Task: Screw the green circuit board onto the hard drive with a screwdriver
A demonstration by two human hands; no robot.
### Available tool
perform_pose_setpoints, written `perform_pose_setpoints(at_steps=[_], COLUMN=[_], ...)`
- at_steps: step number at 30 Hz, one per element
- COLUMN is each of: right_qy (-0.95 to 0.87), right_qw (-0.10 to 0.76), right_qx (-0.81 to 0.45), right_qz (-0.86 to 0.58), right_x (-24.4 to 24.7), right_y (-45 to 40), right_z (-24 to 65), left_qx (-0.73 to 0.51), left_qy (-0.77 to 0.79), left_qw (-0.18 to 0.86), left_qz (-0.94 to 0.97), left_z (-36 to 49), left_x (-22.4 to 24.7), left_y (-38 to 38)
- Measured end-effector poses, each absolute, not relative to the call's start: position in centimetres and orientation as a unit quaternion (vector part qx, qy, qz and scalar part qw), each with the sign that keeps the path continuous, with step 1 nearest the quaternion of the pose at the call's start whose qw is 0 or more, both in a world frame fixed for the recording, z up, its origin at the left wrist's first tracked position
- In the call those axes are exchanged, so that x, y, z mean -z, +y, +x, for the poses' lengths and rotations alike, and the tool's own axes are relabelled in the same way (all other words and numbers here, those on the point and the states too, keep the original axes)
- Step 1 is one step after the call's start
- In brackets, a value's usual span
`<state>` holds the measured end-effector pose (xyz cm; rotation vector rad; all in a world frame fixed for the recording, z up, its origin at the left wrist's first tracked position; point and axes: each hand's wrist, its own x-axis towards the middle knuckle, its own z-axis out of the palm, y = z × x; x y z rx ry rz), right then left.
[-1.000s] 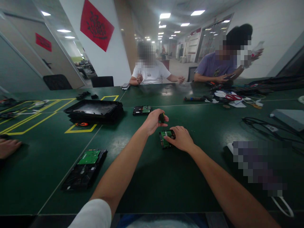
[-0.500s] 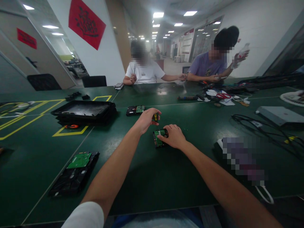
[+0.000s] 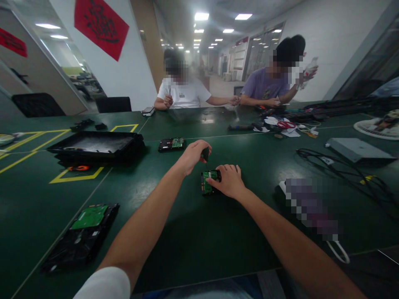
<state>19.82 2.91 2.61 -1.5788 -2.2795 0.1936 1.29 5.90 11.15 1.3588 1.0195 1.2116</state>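
Observation:
A hard drive [image 3: 211,181] with a green circuit board facing up lies on the dark green table. My right hand [image 3: 230,180] is closed over its right side, the thumb pressing on the board. Above the drive's far edge, my left hand [image 3: 196,155] grips a short dark-handled screwdriver [image 3: 205,154]. Its thin shaft points down at the drive; whether the tip touches a screw is too small to tell. Another hard drive [image 3: 171,144] lies behind my left hand. Nearer, to the left of my forearm, is a larger black drive assembly [image 3: 82,236] with a green board.
Stacked black trays [image 3: 96,143] stand at the left, an orange-handled tool [image 3: 78,168] before them. On the right are a grey box [image 3: 358,149], black cables [image 3: 327,166] and a blurred pouch [image 3: 311,203]. Two people [image 3: 183,93] sit across the table [image 3: 199,249].
The screwdriver has swung more upright, its shaft now showing below my left hand toward the drive. My right hand stays on the drive. The view has turned slightly to the right.

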Motion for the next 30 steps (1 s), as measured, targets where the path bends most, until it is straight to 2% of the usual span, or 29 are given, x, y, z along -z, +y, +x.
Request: perform_pose_setpoints(at_steps=[4, 10, 20, 26, 30], right_qy=[-0.819, -0.875, -0.921, -0.937, -0.943], right_qw=[0.219, 0.257, 0.222, 0.172, 0.149], right_qx=[-0.064, -0.077, -0.05, -0.039, -0.04], right_qz=[-0.527, -0.402, -0.315, -0.3, -0.293], right_x=[-3.0, -3.3, -4.1, -4.8, -4.3], right_y=[2.7, 2.8, 2.1, 0.8, 1.0], right_z=[20.3, 20.0, 20.2, 21.5, 22.2], left_qx=[-0.497, -0.49, -0.476, -0.488, -0.477], left_qy=[0.415, 0.409, 0.401, 0.411, 0.402], left_qw=[0.491, 0.487, 0.54, 0.495, 0.505], left_qz=[0.582, 0.597, 0.567, 0.59, 0.597], left_z=[1.6, 1.2, 1.1, 0.8, 0.6], left_x=[-11.2, -11.3, -12.0, -11.7, -11.8], left_y=[6.1, 6.3, 5.9, 6.3, 6.1])
